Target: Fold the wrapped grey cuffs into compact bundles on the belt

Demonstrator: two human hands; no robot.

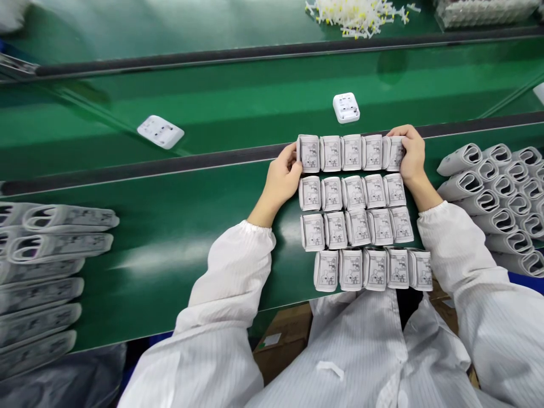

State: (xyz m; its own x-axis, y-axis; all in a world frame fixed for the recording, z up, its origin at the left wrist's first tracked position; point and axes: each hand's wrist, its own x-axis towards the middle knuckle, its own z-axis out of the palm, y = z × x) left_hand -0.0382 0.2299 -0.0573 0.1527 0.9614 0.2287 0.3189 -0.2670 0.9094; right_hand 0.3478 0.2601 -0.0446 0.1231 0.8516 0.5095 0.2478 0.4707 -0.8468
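Cuffs (352, 153), rolled and printed with diagrams, sit in neat rows on the green bench (161, 272), the left hand (281, 174) and right hand (410, 154) closed on opposite ends of the top row, squaring it evenly.

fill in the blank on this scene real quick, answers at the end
The folded blood pressure cuffs on the green conveyor belt lie in ___ rows of five.
The left hand and right hand both touch the ___ row.
Beyond them, ___ white square plastic units lie on the next stretch of green belt.
Rolled cuffs are piled to the right and to the ___ of those rows.

four, top, two, left
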